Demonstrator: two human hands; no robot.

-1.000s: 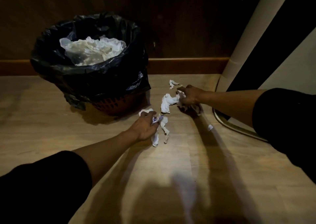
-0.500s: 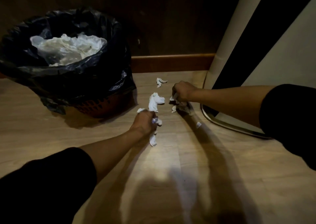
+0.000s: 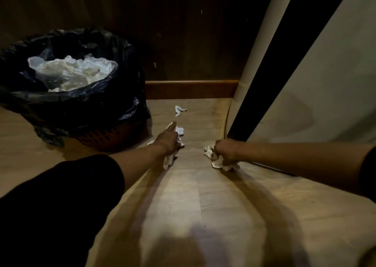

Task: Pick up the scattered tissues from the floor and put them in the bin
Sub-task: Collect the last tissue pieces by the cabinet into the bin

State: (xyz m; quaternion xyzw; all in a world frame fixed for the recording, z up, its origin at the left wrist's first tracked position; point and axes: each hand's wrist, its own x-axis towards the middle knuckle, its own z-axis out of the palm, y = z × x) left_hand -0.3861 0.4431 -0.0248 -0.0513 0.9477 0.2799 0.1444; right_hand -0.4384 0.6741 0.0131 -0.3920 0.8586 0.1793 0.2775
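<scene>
The bin stands at the left, a dark basket lined with a black bag and filled with crumpled white plastic and tissue. My left hand lies low on the wooden floor, closed on white tissues that hang out beneath it, its forefinger stretched onto another crumpled tissue. My right hand is a fist on a wad of tissues that touches the floor. One small tissue lies loose farther back, near the skirting board.
A dark wooden wall with a reddish skirting board closes the back. A pale pole and a white panel with a black edge lean at the right, with a thin curved cable at their foot.
My right hand drew back towards me with its tissues bunched in the fist. My left hand reached forward onto the middle tissue. The view swung right, so the bin sits farther left.
</scene>
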